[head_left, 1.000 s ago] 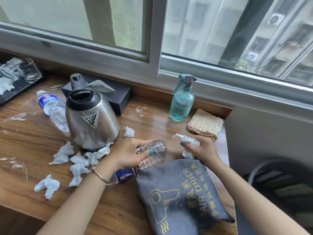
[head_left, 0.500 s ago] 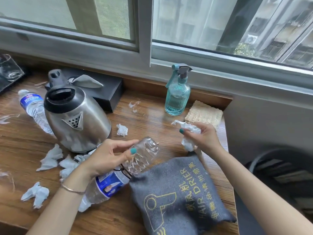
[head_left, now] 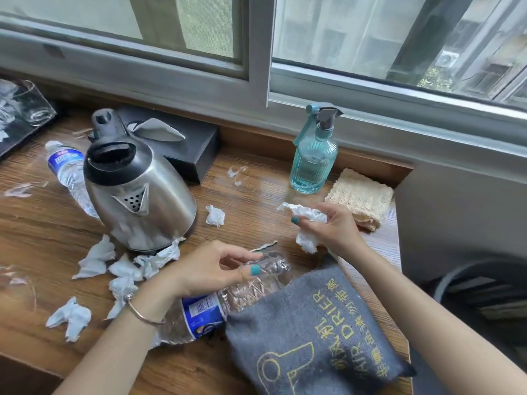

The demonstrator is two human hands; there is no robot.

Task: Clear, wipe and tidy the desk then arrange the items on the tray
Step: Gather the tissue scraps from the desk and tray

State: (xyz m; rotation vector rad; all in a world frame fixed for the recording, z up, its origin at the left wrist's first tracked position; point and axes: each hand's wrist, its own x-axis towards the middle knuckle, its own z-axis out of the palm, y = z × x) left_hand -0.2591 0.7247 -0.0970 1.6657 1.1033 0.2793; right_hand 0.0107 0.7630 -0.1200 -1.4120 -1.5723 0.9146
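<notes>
My left hand (head_left: pixel 205 269) grips an empty, crumpled plastic bottle (head_left: pixel 228 300) with a blue label, lying partly on a grey hair-drier bag (head_left: pixel 313 337) at the desk's front. My right hand (head_left: pixel 333 229) is closed around crumpled white tissue (head_left: pixel 306 223) just above the desk (head_left: pixel 256 195). Several more tissue scraps (head_left: pixel 97 258) lie around a steel kettle (head_left: pixel 139 195). A black tray (head_left: pixel 17 132) with glasses sits at the far left edge.
A second water bottle (head_left: pixel 68 169) lies behind the kettle. A black tissue box (head_left: pixel 182 146), a teal spray bottle (head_left: pixel 313 158) and a beige cloth (head_left: pixel 362 198) stand along the window sill. A dark bin (head_left: pixel 470 295) is right of the desk.
My left hand has lifted and turned the empty bottle toward the bag. My right hand has gathered the tissue off the desk and raised it slightly.
</notes>
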